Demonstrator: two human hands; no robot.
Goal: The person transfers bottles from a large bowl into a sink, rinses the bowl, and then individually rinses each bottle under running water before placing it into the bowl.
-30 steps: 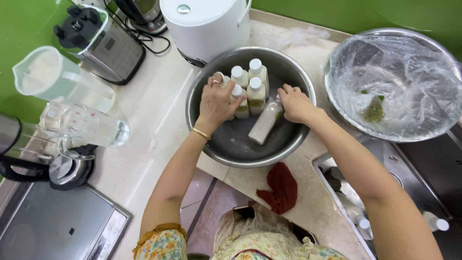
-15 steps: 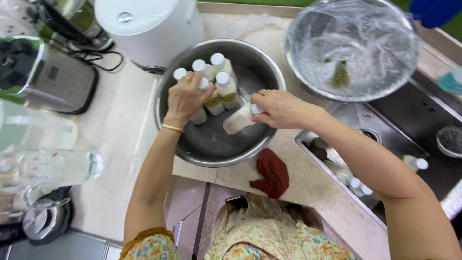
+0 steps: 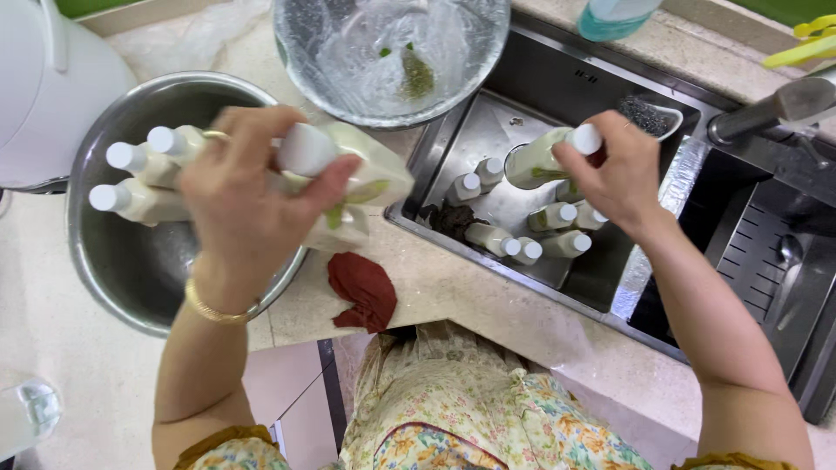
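Note:
My left hand point(image 3: 252, 196) grips a pale bottle point(image 3: 361, 170) with a white cap, lifted over the rim of the large steel bowl point(image 3: 131, 270). Several more capped bottles point(image 3: 139, 178) lie in that bowl behind my hand. My right hand point(image 3: 614, 170) holds another pale bottle point(image 3: 540, 157) by its white cap over the sink point(image 3: 566, 87). Below it, several bottles point(image 3: 522, 235) lie on the sink floor.
A plastic-covered bowl point(image 3: 383, 61) with green bits stands at the top. A dark red cloth point(image 3: 361, 292) lies on the counter edge. A white appliance point(image 3: 48, 83) stands at the left, a tap point(image 3: 775, 109) and drain rack point(image 3: 766, 252) at the right, a scouring pad point(image 3: 644, 113) in the sink.
Both hands have lifted out of the steel bowl, each with a bottle. My right hand moved right over the sink, and the view swung right with it.

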